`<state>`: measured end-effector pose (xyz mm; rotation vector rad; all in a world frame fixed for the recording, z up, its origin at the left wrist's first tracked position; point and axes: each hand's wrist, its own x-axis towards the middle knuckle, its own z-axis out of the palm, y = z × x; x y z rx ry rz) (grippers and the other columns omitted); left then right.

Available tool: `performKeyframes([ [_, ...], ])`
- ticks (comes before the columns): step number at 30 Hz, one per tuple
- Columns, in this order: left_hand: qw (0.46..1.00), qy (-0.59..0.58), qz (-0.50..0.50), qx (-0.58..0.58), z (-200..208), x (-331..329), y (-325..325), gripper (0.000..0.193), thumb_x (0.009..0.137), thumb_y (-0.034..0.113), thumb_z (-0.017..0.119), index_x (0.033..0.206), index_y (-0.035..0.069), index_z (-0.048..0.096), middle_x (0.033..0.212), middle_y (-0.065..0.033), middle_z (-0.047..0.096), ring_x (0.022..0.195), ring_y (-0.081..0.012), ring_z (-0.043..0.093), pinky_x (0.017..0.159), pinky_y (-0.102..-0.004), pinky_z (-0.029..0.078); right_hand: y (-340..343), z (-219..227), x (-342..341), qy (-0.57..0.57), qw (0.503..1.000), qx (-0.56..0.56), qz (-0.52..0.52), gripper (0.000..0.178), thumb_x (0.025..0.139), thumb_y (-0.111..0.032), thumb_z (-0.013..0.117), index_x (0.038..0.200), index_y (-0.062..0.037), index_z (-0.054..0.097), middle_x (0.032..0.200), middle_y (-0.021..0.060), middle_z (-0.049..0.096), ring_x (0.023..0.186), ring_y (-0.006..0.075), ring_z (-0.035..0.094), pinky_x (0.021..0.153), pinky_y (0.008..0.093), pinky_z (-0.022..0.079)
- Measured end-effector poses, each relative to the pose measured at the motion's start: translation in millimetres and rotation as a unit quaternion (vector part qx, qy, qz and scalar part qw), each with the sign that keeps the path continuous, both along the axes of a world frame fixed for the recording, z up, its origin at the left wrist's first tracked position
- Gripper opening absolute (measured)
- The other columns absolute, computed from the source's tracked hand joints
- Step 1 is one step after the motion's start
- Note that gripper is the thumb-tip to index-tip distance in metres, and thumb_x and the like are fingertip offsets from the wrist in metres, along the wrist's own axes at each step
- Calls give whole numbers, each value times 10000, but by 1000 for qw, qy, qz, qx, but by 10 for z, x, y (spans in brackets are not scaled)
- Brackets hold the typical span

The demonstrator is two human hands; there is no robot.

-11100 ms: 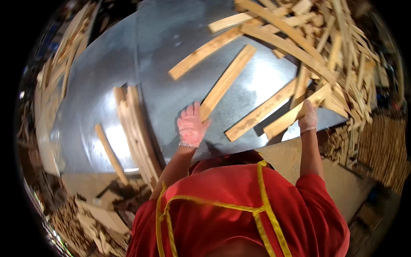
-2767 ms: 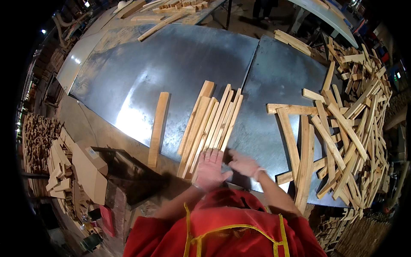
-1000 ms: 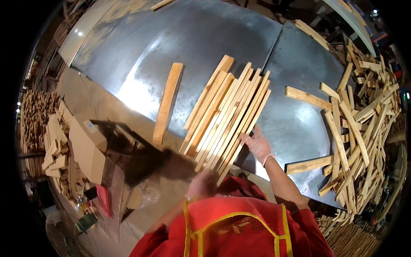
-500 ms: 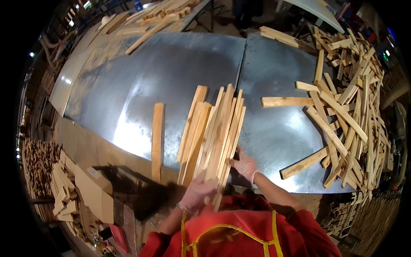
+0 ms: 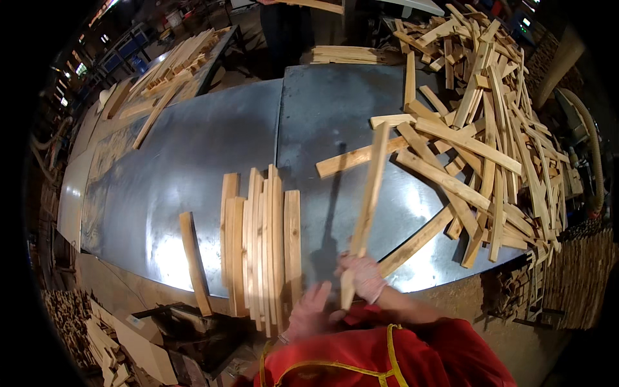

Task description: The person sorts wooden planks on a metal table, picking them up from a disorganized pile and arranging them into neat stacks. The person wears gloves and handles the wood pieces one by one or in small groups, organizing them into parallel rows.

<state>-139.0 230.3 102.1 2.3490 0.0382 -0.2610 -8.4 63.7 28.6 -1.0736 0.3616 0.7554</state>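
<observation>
A single wood strip (image 5: 371, 200) stands tilted up off the metal tabletop, its lower part gripped by my right hand (image 5: 362, 277) in a pale glove. My left hand (image 5: 311, 313), gloved too and slightly blurred, is near the table's front edge with its fingers stretched out and thumb apart, holding nothing. Just left of it, a row of wood strips (image 5: 263, 251) lies side by side, their near ends jutting over the edge. One wider strip (image 5: 293, 242) lies at the row's right side. Farther left lies a lone strip (image 5: 195, 261).
A large jumbled pile of wood strips (image 5: 490, 148) covers the table's right side. Some strips (image 5: 348, 55) are stacked at the far edge, where a person (image 5: 287, 32) stands. More strips (image 5: 184, 58) lie on a table at the far left. A cardboard box (image 5: 145, 345) is lower left.
My left hand has let go of the bundled strips, which now rest on the table. My right hand has come to hold one strip upright. The view has swung right.
</observation>
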Motion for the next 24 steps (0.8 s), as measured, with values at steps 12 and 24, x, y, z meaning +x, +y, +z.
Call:
performKeyframes([
  [12, 964, -59, 137, 219, -503, -300, -443, 836, 757, 441, 835, 1472, 127, 538, 1477, -142, 524, 1423, -386, 465, 1131, -561, 395, -3097, 357, 3219, -363, 505, -747, 236, 977, 817, -286, 806, 1630, -93, 300, 1559, 191, 437, 1427, 383, 415, 1185, 474, 355],
  [24, 909, -28, 162, 384, -639, -844, 620, 630, 784, 259, 729, 1384, 133, 582, 1418, -120, 547, 1344, -367, 505, 1142, -566, 375, -1811, 528, 1923, -419, 724, -486, 253, 629, 820, -95, 768, 1420, -68, 581, 1157, 162, 689, 1118, 357, 657, 1007, 461, 533],
])
